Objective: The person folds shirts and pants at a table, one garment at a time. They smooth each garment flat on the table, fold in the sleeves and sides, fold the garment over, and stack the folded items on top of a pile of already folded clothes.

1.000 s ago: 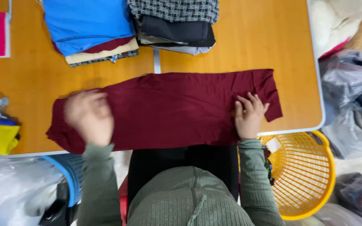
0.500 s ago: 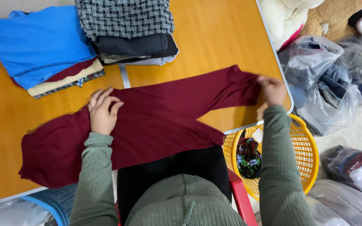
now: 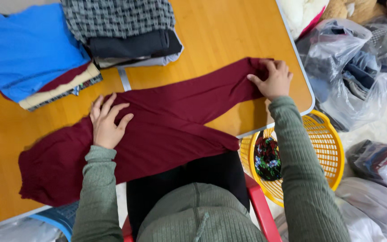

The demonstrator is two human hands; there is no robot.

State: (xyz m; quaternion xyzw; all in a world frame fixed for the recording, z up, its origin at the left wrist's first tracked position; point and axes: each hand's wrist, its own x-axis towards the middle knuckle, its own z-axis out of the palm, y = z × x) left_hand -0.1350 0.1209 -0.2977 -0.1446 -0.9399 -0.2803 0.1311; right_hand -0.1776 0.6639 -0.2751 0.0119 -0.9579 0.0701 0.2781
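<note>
A dark red garment [image 3: 166,125] lies spread across the wooden table [image 3: 229,31], one long part reaching toward the table's right edge. My left hand [image 3: 107,122] lies flat on its middle, fingers spread. At the far right end of the garment, my right hand [image 3: 272,79] grips the cloth near the table's edge. Both arms wear green ribbed sleeves.
Two stacks of folded clothes stand at the back: a blue-topped stack [image 3: 32,54] and a checked-topped stack [image 3: 122,27]. A yellow basket [image 3: 319,148] with a dark flowered cloth [image 3: 267,157] sits right of my lap. Plastic bags of clothes [image 3: 350,67] lie on the floor at right.
My right hand has carried the garment's right end farther out toward the table's edge. My left hand shifted from the garment's left part to its middle. The view turned.
</note>
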